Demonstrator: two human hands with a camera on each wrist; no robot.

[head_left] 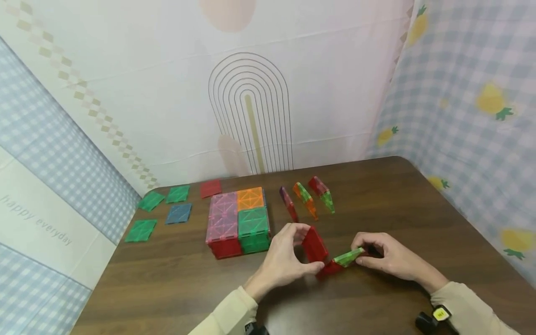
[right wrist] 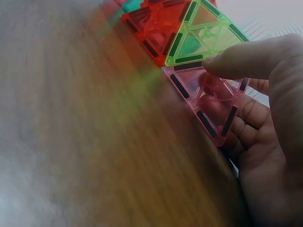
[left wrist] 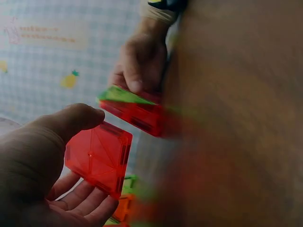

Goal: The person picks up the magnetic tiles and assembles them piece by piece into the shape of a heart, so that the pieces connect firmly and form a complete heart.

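Observation:
My left hand (head_left: 284,260) holds a red square magnetic tile (left wrist: 99,158) upright between the thumb and fingers. To its right, my right hand (head_left: 391,258) pinches a strip of joined triangle tiles, thumb on one side and fingers behind. In the right wrist view the strip runs from a red triangle (right wrist: 158,28) through a light green triangle (right wrist: 208,35) to a pink triangle (right wrist: 213,97), standing on edge along the tabletop. The strip's red end comes close to the lower edge of the square tile, beside the left thumb.
Left of the hands stands a box of square tiles (head_left: 254,221) with purple, orange and green tops. Green tiles (head_left: 141,231), a blue tile (head_left: 178,213) and a red tile (head_left: 211,188) lie flat farther left. Three triangle strips (head_left: 306,200) stand behind the hands on the brown table (head_left: 176,288).

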